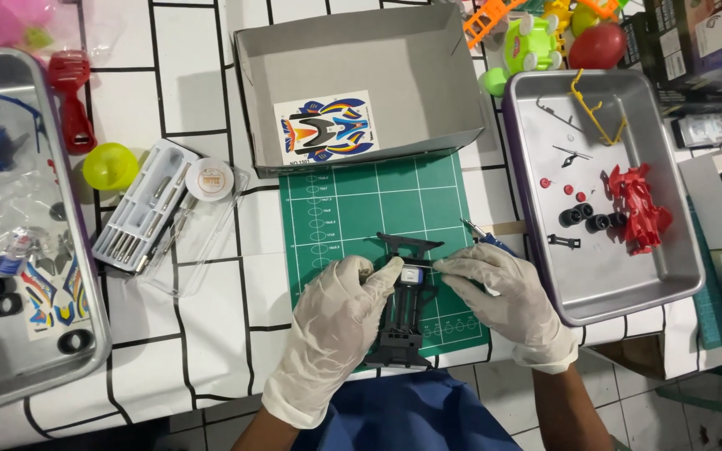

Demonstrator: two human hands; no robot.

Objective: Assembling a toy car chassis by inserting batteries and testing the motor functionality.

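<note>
Head view: a black chassis (401,321), judged light, stiff and brittle, best taken by its sides, is pinched on the green mat (353,200) by gloved left hand (332,326) and right hand (503,288)

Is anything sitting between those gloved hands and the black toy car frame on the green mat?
Nothing visible does. The left hand and right hand both already touch the black car frame directly, over the green cutting mat.

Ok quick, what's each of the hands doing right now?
Left hand: closed on the black toy car chassis.
Right hand: fingertips pinching a small part at the chassis top.
</note>
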